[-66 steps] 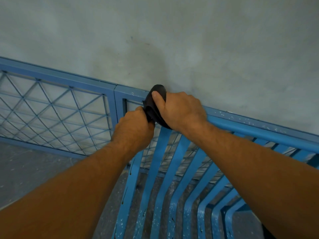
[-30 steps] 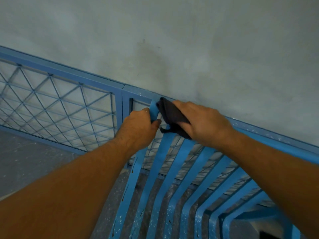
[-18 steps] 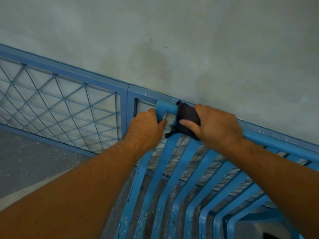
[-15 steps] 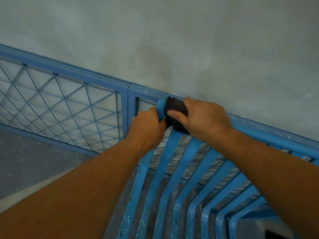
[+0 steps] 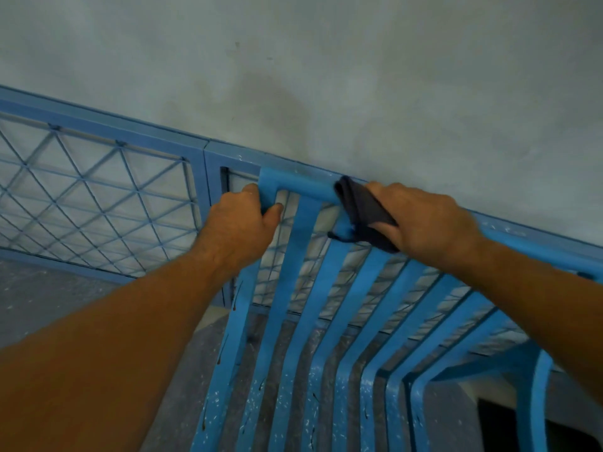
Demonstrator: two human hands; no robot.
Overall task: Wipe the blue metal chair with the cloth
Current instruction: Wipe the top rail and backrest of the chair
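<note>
Left hand fingers curled round the blue metal chair corner, right hand fingers clamping dark cloth over the top rail beside them

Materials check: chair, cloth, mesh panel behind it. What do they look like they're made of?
chair: likely steel flat slats and tube rail, matte blue paint with white specks and dark chips.
cloth: soft dark fabric; it folds over the rail, a thread hanging loose.
mesh panel: thin wire in a box frame, same blue paint, probably metal.
</note>
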